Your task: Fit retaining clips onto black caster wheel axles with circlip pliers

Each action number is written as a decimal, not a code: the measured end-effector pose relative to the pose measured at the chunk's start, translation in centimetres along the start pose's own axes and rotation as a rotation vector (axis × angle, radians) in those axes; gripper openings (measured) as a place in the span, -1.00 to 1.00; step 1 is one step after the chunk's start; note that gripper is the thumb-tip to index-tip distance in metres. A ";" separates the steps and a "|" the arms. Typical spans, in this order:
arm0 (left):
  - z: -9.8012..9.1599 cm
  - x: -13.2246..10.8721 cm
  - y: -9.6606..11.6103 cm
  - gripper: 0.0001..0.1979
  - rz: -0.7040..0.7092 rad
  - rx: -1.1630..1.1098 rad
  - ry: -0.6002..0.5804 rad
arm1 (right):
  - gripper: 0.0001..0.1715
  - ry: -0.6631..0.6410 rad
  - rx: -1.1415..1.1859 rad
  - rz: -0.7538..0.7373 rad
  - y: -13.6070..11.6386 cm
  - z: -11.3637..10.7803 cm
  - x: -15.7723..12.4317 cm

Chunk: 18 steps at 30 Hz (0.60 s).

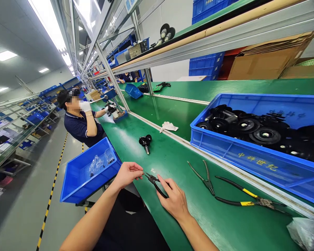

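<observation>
In my right hand [174, 198] is a pair of slim-nosed pliers [153, 179] with black handles, its tips pointing left. My left hand [129, 173] is closed in a pinch right at those tips; whatever sits between the fingers is too small to make out. Just beyond the pliers, several tiny pale rings [153, 170] lie on the green bench [172, 167]. Farther off stands a black part with round discs and a metal shaft [146, 143]. A second pair of pliers [206, 179] and a larger yellow-and-black-handled pair [251, 200] rest to the right.
A blue crate [232, 146] of black wheel-like parts stands at right. Another blue bin [90, 170] holding plastic bags is at left. A white glove [169, 126] lies by the metal rail. One co-worker [80, 118] works at left; a plastic bag [307, 232] sits lower right.
</observation>
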State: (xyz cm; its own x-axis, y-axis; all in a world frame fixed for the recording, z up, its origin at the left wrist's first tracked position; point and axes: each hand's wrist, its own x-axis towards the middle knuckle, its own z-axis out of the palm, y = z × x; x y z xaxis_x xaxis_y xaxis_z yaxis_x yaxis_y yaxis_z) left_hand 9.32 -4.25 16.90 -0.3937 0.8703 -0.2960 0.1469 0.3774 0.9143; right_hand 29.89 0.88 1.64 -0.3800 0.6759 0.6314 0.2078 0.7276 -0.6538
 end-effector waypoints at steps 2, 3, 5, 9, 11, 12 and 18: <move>0.1 0.0 0.1 -0.70 0.004 0.003 -0.002 | -0.31 -0.007 -0.060 -0.047 0.0 0.0 0.0; 0.1 0.0 0.2 -0.70 0.006 0.005 -0.003 | -0.32 -0.011 -0.078 -0.059 0.0 0.0 0.0; 0.1 -0.1 0.3 -0.70 0.010 0.017 -0.006 | -0.33 -0.013 -0.102 -0.068 0.0 -0.1 0.1; 0.0 -0.2 0.5 -0.73 0.024 0.060 -0.019 | -0.29 -0.010 -0.124 -0.082 -0.1 -0.1 0.1; -0.2 -0.3 0.7 -0.75 0.038 0.088 -0.033 | -0.24 -0.015 -0.151 -0.101 -0.1 -0.1 0.1; -0.3 -0.3 0.8 -0.77 0.044 0.105 -0.042 | -0.22 -0.018 -0.173 -0.113 -0.1 -0.1 0.2; -0.4 -0.3 2.2 -0.79 0.080 0.241 -0.107 | -0.10 -0.021 -0.271 -0.161 -0.3 -0.2 0.5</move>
State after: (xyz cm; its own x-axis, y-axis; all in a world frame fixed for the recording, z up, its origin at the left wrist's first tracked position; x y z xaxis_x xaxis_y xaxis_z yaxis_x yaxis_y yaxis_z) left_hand 9.41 -3.85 19.10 -0.2756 0.9242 -0.2645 0.3906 0.3591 0.8476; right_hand 29.87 1.05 2.23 -0.4459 0.5490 0.7070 0.3750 0.8318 -0.4094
